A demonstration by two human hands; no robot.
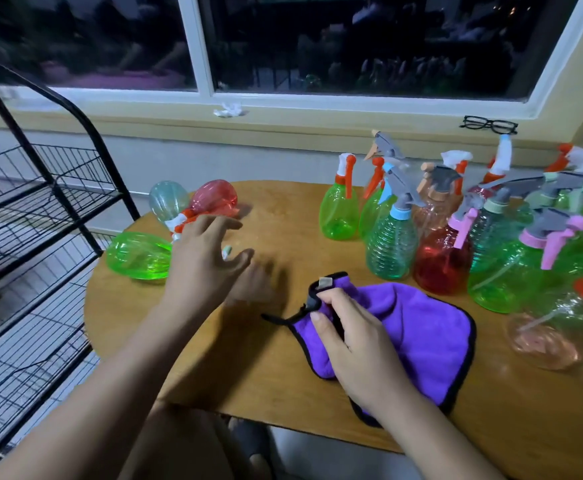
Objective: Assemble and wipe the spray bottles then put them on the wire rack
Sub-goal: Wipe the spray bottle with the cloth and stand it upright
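Note:
Three spray bottles lie on their sides at the table's left: a green one (137, 255), a red one (214, 199) and a pale blue one (168, 199). My left hand (203, 261) hovers over them with fingers spread, holding nothing. A purple cloth (418, 327) with black trim lies on the table. My right hand (349, 344) grips its left corner. Several assembled bottles (392, 240) stand upright at the right. The black wire rack (30, 237) stands left of the table.
The round wooden table (283, 372) sits below a window sill holding black glasses (490, 124) and a crumpled tissue (228, 109). A clear bottle (546, 337) lies near the table's right edge.

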